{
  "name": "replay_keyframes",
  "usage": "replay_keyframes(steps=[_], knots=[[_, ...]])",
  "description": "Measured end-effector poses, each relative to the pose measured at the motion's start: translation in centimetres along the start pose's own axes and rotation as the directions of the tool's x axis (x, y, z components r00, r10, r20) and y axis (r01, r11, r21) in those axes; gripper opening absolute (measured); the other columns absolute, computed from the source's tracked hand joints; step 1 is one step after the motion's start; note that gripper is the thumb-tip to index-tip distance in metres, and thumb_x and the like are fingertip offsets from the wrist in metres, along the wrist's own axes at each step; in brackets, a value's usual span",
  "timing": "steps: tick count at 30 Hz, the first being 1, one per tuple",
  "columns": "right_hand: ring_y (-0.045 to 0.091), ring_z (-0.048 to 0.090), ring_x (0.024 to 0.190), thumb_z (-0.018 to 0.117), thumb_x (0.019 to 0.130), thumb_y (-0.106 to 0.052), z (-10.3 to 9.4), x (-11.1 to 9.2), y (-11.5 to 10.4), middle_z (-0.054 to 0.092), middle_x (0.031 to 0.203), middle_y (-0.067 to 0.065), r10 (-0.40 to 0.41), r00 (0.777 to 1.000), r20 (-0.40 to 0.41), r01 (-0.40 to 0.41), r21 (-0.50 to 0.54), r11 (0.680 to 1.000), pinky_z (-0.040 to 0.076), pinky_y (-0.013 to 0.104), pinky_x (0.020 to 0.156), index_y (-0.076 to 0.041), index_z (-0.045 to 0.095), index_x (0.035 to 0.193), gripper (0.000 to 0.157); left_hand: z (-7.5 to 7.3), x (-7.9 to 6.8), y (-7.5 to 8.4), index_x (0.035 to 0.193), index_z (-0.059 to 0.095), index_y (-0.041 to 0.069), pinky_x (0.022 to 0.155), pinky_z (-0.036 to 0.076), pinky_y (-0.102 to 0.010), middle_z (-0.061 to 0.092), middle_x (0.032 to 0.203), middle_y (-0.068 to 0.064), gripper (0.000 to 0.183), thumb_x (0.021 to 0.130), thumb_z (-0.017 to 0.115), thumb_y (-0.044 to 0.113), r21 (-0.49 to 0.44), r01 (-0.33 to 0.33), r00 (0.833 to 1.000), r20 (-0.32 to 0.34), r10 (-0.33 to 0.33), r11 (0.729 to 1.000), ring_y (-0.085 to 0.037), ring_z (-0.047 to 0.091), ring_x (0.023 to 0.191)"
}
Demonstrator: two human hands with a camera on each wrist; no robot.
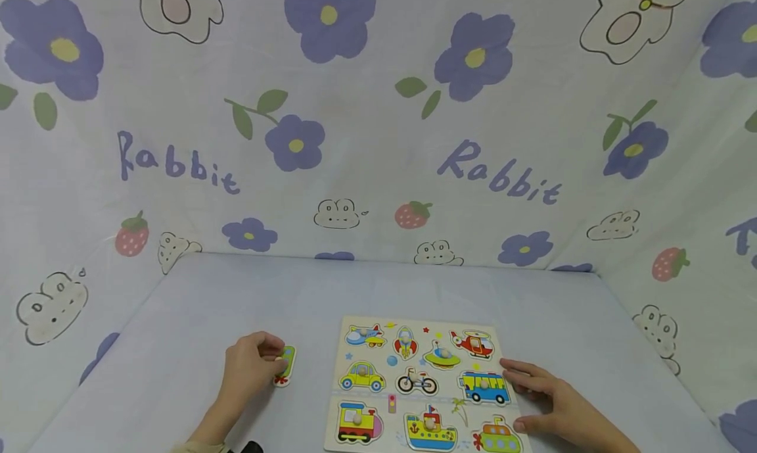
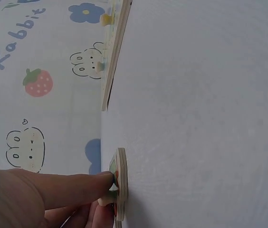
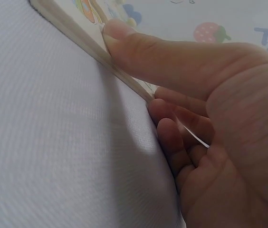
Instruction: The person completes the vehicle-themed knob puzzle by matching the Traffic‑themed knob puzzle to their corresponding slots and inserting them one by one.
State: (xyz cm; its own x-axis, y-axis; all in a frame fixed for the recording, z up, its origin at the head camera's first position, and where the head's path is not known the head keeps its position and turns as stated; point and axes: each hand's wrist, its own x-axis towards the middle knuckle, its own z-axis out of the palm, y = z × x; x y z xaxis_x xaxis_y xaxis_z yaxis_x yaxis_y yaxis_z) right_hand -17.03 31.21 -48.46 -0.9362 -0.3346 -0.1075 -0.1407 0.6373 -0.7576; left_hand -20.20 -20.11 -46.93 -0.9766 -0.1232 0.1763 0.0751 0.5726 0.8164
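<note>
My left hand (image 1: 255, 364) pinches a small wooden puzzle piece (image 1: 288, 364), green and yellow with a red propeller shape at its lower end. In the left wrist view the fingers are at the round knob (image 2: 106, 198) on its face, and the piece is close to the tabletop; whether it touches cannot be told. To the right lies a wooden knob puzzle board (image 1: 390, 433) with vehicle pictures. My right hand (image 1: 552, 400) rests against its right edge, fingertips higher up and thumb beside the submarine picture (image 1: 501, 438). In the right wrist view the thumb (image 3: 138, 52) touches the board's rim.
Knobbed pieces on the board include a bus (image 1: 485, 387), a boat (image 1: 430, 432) and a train (image 1: 357, 423). A pale cloth covers the table (image 1: 296, 295). Behind and beside it hangs a patterned curtain (image 1: 367, 124). A black object (image 1: 253, 447) shows at the bottom edge.
</note>
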Motion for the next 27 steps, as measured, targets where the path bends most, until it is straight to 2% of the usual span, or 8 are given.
replay_keyframes(steps=[6, 13, 22, 27], knots=[[0.041, 0.027, 0.140, 0.084, 0.074, -0.041, 0.04, 0.05, 0.19, 0.039, 0.152, 0.002, -0.017, 1.000, 0.002, 0.017, 0.009, 1.000, 0.034, 0.058, 0.103, -0.017, 0.061, 0.136, 0.071, 0.11, -0.06, -0.11, 0.085, 0.070, -0.001, 0.065, 0.056, -0.028, 0.070, 0.080, -0.007, 0.021, 0.069, 0.083, -0.007, -0.009, -0.009, 1.000, -0.013, 0.008, 1.000, -0.020, 0.070, 0.075], [0.043, 0.026, 0.140, 0.085, 0.074, -0.041, 0.17, 0.00, 0.35, 0.038, 0.152, 0.002, -0.014, 1.000, -0.005, 0.014, 0.024, 1.000, 0.034, 0.061, 0.102, -0.021, 0.061, 0.136, 0.069, 0.23, 0.07, -0.37, 0.084, 0.070, -0.002, 0.064, 0.056, -0.026, 0.070, 0.078, -0.007, 0.021, 0.068, 0.082, -0.009, -0.010, -0.026, 0.999, -0.044, 0.025, 1.000, -0.019, 0.069, 0.071], [0.044, 0.026, 0.139, 0.085, 0.074, -0.039, 0.21, 0.08, 0.59, 0.037, 0.152, 0.004, -0.010, 1.000, 0.006, 0.009, 0.041, 0.999, 0.041, 0.054, 0.100, -0.016, 0.060, 0.137, 0.072, 0.30, 0.06, -0.23, 0.085, 0.069, -0.002, 0.062, 0.055, -0.023, 0.071, 0.079, -0.009, 0.021, 0.067, 0.075, -0.011, -0.079, -0.014, 0.999, -0.047, 0.010, 0.997, -0.019, 0.071, 0.071], [0.044, 0.025, 0.139, 0.086, 0.074, -0.039, 0.18, 0.13, 0.67, 0.037, 0.153, 0.003, -0.005, 1.000, 0.004, 0.005, 0.050, 0.999, 0.041, 0.055, 0.099, -0.018, 0.060, 0.137, 0.072, 0.44, 0.12, -0.02, 0.087, 0.069, -0.002, 0.064, 0.055, -0.023, 0.072, 0.081, -0.010, 0.022, 0.068, 0.075, -0.012, -0.103, -0.023, 0.999, -0.038, 0.020, 0.994, -0.020, 0.071, 0.073]])
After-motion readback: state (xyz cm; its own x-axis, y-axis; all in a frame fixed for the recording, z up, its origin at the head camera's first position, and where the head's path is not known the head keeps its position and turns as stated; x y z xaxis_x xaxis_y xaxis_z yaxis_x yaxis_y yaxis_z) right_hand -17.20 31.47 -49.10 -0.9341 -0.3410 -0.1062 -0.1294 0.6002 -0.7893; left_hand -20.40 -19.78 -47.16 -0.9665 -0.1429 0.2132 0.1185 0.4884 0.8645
